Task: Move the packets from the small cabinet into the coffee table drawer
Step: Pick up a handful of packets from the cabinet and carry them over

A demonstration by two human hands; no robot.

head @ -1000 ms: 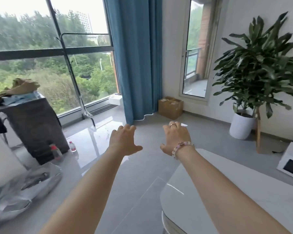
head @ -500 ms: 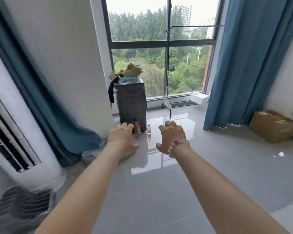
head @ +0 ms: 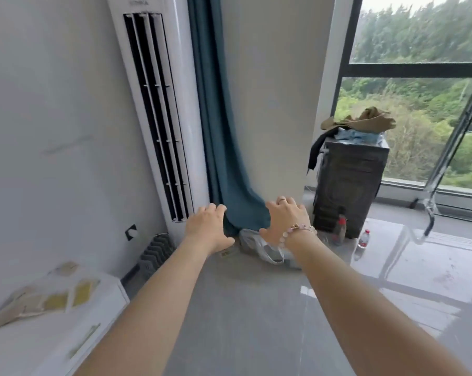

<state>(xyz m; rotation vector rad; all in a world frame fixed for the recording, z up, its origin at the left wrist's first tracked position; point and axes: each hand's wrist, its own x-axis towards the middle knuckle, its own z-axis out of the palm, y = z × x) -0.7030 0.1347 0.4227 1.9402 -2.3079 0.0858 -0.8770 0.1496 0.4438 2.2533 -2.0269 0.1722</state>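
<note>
Packets (head: 53, 297) lie on the white cabinet (head: 66, 343) at lower left, untouched, while left hand (head: 206, 229) and right hand (head: 285, 221) hover empty, fingers loosely spread, so I judge fetching is only starting: next, reach down-left and grip a packet.

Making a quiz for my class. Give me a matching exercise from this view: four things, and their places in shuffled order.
Things:
1 packets
2 clear water bottle
3 tan cloth
4 plastic bag

Places:
A atop the dark box
B on the white cabinet
C at the blue curtain's foot
D standing right of the dark box

Pairs: 1-B; 2-D; 3-A; 4-C
</note>
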